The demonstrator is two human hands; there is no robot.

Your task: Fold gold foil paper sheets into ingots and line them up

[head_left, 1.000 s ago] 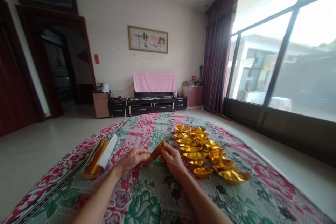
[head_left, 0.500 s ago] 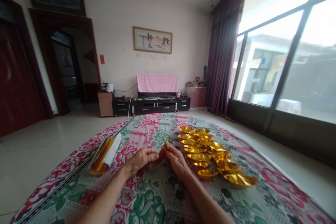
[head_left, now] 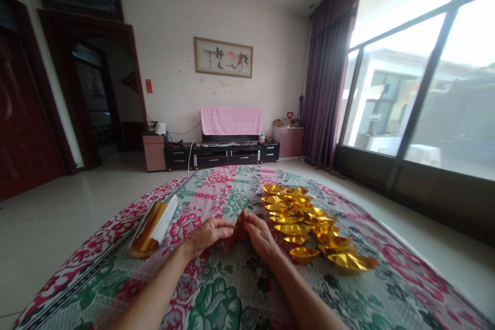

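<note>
Between my two hands a folded piece of gold foil paper (head_left: pixel 235 232) is held up on its edge, a narrow side turned toward me. My left hand (head_left: pixel 211 234) pinches it from the left with thumb and fingers. On the other side my right hand (head_left: pixel 260 233) grips its upper right part, fingers bent around it. To the right, several gold paper ingots (head_left: pixel 292 229) lie in rows on the floral tablecloth (head_left: pixel 216 299). A bundle of gold paper sheets (head_left: pixel 152 224) in a white wrapper rests at the left.
Beyond the table stands a low black TV cabinet (head_left: pixel 228 156), with a pink cloth (head_left: pixel 231 121) draped over the television on it. A purple curtain (head_left: pixel 324 87) and large windows are on the right. Dark red doors line the left side.
The gold paper has turned slightly and now looks narrower from my side. Both hands keep hold of it in nearly the same place. The view has shifted slightly.
</note>
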